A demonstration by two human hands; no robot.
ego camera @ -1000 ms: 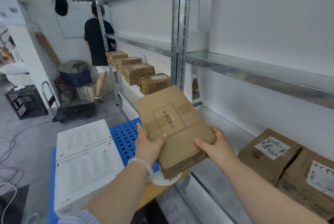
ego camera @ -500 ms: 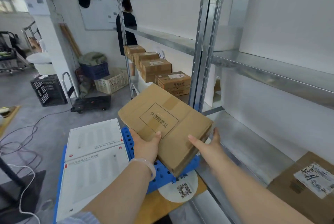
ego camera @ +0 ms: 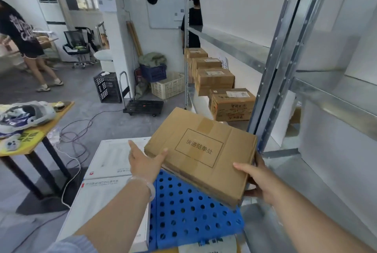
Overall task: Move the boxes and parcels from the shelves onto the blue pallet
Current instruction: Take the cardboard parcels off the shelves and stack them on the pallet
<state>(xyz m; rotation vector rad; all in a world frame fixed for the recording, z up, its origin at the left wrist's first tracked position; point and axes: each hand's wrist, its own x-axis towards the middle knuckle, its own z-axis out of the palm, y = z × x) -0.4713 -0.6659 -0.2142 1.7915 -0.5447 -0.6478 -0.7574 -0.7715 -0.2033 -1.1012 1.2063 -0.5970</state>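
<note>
Both hands hold one flat cardboard box (ego camera: 201, 153) in the air above the blue pallet (ego camera: 189, 209). The left hand (ego camera: 145, 164) grips its near-left corner, thumb on top. The right hand (ego camera: 258, 181) clasps its near-right edge, thumb on top. Two white boxes (ego camera: 106, 181) lie on the pallet's left part. Brown cartons (ego camera: 231, 104) stand on the far shelf (ego camera: 228, 47), right of centre.
</note>
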